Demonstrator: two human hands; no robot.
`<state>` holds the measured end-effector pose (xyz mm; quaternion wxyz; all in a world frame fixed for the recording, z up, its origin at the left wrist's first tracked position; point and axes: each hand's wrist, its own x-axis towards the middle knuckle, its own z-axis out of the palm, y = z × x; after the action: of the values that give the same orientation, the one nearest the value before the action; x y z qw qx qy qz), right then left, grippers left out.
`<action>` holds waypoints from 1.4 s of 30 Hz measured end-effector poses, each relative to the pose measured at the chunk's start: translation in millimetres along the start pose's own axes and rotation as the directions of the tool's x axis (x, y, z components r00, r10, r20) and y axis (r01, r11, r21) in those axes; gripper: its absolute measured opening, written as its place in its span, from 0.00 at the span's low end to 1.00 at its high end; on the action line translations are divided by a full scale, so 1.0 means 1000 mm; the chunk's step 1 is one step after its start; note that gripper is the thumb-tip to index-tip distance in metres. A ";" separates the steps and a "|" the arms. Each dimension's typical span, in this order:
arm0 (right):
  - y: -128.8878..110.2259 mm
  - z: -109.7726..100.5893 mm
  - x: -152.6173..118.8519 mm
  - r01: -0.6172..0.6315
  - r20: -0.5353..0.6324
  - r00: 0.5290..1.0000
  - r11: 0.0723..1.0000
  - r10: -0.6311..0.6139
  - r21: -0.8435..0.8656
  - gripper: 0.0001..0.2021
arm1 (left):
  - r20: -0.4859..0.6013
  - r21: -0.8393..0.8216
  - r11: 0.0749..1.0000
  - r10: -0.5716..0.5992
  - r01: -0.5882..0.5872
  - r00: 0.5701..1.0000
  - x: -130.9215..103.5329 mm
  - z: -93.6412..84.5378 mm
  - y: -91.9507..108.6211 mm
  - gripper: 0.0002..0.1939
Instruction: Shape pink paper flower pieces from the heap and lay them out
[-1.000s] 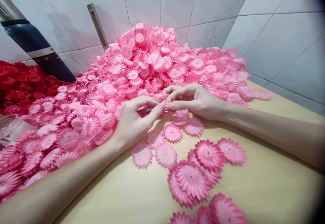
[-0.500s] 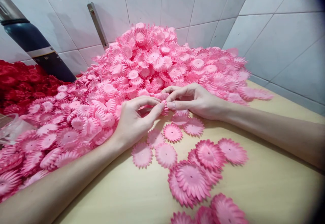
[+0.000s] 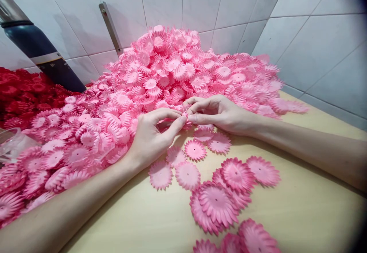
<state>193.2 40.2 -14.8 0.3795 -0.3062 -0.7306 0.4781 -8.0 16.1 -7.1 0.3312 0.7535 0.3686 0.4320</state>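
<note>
Between my fingertips is a small pink fabric flower piece (image 3: 185, 120), mostly covered by the fingers. My left hand (image 3: 156, 132) pinches it from the left with thumb and forefinger. From the right, my right hand (image 3: 216, 113) grips it the same way, the two hands nearly touching. Just below lie loose pink flower discs (image 3: 195, 150) with scalloped edges and a small hole in the middle. A large heap of similar pink discs (image 3: 172, 65) rises right behind both hands.
Darker-edged pink discs (image 3: 218, 203) lie overlapped at the front right on the pale wooden table (image 3: 137, 214). At the left are a dark blue bottle (image 3: 46, 50), a red heap (image 3: 25, 96) and a clear plastic cup (image 3: 15, 146). Tiled walls (image 3: 206, 4) close off the back and right.
Both hands stay almost in place. The fingertips have shifted very slightly around the small flower piece; the discs on the table lie as before.
</note>
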 end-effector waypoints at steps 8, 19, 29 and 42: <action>0.000 0.001 -0.001 0.011 -0.010 1.000 1.000 -0.011 -0.008 0.05 | -0.004 -0.063 0.997 0.036 -0.036 0.999 0.000 0.001 -0.003 0.06; -0.001 0.001 -0.001 -0.012 -0.029 0.999 0.999 0.014 0.039 0.04 | -0.024 -0.089 0.996 0.009 -0.011 1.000 0.001 0.001 -0.002 0.05; 0.000 0.001 -0.001 -0.003 -0.044 0.999 1.000 0.003 0.002 0.05 | 0.018 -0.188 0.982 0.002 0.002 1.000 0.001 0.001 -0.004 0.03; -0.001 0.001 -0.001 -0.009 -0.043 0.999 0.999 0.008 -0.035 0.06 | 0.018 -0.138 0.990 -0.007 0.009 1.000 0.003 -0.002 -0.002 0.04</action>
<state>192.4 38.6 -14.0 0.3875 -0.3260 -0.7294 0.4600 -9.5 19.9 -7.3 0.3874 0.7312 0.3380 0.4483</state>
